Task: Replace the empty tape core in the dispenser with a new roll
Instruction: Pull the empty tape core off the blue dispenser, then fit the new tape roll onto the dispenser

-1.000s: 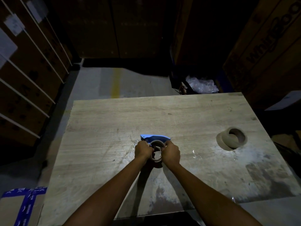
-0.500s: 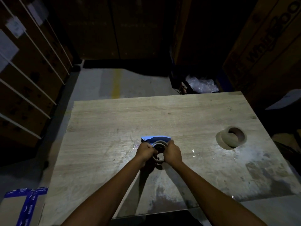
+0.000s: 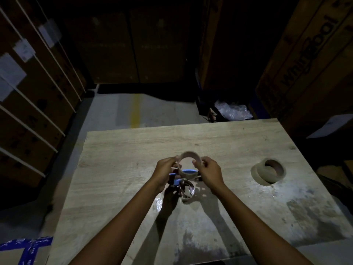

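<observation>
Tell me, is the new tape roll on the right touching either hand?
Apart. The head view shows the new tape roll lying alone on the table, bare wood between it and the right hand; the left hand is farther.

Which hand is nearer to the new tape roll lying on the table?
Right. The right hand is left of the new tape roll; the left hand is farther left, beyond the held empty core.
</observation>
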Available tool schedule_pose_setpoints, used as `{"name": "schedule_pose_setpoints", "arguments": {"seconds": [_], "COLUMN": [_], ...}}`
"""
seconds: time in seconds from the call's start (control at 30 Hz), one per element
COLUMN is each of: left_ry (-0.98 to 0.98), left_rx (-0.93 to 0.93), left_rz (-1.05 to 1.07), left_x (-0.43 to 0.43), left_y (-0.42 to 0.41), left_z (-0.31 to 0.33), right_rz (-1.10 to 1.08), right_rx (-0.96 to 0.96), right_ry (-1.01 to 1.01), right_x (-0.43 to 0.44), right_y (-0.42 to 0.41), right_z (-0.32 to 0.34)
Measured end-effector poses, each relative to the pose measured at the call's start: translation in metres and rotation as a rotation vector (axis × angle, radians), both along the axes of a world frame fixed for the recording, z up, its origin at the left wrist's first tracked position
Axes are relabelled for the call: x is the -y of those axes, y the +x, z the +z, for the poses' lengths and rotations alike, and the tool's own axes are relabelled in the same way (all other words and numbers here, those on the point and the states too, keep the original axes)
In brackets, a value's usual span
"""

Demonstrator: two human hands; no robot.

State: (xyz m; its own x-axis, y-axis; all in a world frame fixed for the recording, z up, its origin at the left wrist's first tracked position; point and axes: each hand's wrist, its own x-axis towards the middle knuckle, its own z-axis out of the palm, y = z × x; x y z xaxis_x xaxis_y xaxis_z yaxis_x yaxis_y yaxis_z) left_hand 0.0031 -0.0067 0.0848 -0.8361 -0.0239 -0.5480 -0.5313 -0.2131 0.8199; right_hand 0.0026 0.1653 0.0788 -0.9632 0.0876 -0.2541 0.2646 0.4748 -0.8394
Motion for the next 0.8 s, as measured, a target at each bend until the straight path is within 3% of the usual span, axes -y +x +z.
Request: {"name": "schedule_pose_setpoints", "arguments": {"seconds": [0.2, 0.4, 0.8], "left_ry": [0.061, 0.126, 0.031], "left_rx": [-0.156, -0.214, -0.216], "left_rz": [0.011, 0.006, -0.066], "left_x": [0.003, -0.015, -0.130], "left_y": [-0.026, -0.045, -0.099], "left_z": [0.044, 0.065, 0.060], "right_rz": [0.130, 0.182, -0.027], "right_rx": [-0.105, -0.274, -0.457], "right_ry": [-0.333, -0.017, 0.244], "right_x": [-0.007, -0.018, -0.114], "right_y": [-0.013, -0.027, -0.064], "right_z": [0.060, 0.065, 0.056]}}
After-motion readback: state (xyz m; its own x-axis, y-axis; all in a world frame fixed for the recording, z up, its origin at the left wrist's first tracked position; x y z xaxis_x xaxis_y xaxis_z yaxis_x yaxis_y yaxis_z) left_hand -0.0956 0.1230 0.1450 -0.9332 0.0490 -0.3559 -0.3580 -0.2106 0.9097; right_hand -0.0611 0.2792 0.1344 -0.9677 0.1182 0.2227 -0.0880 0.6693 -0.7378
